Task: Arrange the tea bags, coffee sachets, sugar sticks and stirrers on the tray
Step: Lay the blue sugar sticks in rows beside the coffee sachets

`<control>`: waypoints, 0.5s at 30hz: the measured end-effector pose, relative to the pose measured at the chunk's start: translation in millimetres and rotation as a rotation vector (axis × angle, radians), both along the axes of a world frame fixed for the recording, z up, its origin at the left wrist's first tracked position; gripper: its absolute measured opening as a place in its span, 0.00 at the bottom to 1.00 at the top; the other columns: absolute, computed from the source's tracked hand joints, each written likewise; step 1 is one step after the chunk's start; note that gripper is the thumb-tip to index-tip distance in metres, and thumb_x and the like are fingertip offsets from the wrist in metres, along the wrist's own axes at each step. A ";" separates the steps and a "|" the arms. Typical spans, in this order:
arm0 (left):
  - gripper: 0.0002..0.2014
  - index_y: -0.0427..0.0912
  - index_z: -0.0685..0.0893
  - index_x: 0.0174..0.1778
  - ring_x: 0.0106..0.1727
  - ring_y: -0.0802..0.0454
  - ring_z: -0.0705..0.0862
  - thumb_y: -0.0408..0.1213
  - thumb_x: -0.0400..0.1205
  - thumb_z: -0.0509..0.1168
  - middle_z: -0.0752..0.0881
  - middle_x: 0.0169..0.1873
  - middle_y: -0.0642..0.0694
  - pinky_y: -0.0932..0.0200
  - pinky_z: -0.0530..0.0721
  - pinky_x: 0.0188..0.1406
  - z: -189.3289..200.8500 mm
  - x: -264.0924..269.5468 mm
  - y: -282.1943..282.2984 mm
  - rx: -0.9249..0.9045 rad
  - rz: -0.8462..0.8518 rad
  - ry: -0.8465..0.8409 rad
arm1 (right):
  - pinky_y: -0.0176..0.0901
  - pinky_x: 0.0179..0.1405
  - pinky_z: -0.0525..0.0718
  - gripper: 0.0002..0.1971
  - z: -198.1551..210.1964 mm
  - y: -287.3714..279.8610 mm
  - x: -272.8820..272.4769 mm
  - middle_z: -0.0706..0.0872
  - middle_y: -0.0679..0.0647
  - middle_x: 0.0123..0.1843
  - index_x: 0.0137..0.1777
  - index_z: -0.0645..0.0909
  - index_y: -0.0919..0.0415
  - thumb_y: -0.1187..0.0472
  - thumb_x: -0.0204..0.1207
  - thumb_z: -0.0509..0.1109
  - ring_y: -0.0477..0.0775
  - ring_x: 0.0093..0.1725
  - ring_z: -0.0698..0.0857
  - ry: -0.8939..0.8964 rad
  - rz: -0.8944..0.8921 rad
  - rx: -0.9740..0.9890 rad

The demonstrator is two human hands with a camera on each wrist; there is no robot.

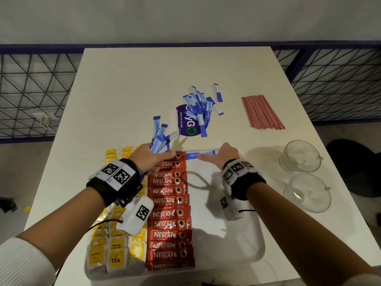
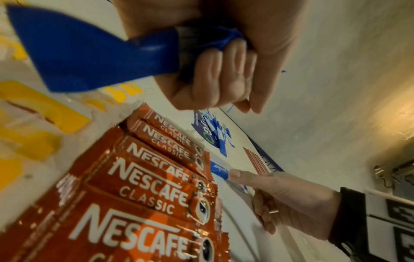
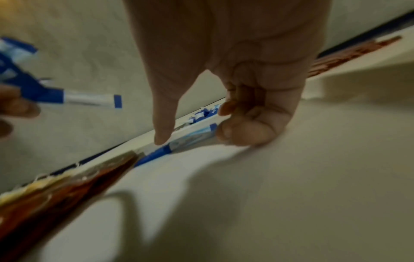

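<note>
On tray (image 1: 243,263), right hand (image 1: 223,154) fingers pinch one sugar stick (image 1: 201,154) beside coffee sachets (image 1: 169,213). Left hand (image 1: 151,159) fingers clench a bundle of sticks (image 1: 159,139).

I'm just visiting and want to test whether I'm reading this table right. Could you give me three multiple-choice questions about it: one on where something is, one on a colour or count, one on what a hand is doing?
1. Where do the stirrers lie?
A. On the table, beyond the tray's far right corner
B. On the tray beside the tea bags
C. Inside a glass cup

2. What colour are the coffee sachets?
A. Green
B. Red
C. Black

3. What is the left hand doing?
A. Resting flat on the table
B. Lifting a glass cup
C. Gripping a bunch of sugar sticks

Answers:
1 A: the head view shows them in a neat bundle on the bare table, off the tray.
2 B: red packets run in a column down the tray.
3 C: the fingers curl round the blue sticks.
</note>
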State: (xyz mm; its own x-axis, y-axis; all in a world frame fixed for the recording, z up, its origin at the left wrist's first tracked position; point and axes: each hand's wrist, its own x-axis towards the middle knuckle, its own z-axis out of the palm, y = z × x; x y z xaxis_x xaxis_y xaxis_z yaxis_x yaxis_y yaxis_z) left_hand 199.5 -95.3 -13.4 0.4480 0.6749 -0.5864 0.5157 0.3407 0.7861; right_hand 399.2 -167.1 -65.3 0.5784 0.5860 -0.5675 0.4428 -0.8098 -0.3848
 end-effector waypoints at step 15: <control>0.16 0.44 0.71 0.30 0.12 0.60 0.66 0.42 0.77 0.70 0.71 0.11 0.54 0.68 0.67 0.14 2.3 -1.1 -2.6 0.018 0.005 0.058 | 0.52 0.62 0.79 0.47 -2.8 1.9 -2.1 0.82 0.56 0.58 0.66 0.70 0.63 0.27 0.57 0.71 0.58 0.60 0.81 -0.066 0.079 -0.021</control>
State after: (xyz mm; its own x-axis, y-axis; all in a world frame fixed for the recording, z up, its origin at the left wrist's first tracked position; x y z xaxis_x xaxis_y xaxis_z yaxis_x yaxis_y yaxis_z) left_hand 198.4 -98.0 -11.1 0.4099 0.6881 -0.5988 0.5586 0.3295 0.7611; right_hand 397.1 -165.2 -68.1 0.5678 0.6193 -0.5422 0.5292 -0.7792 -0.3358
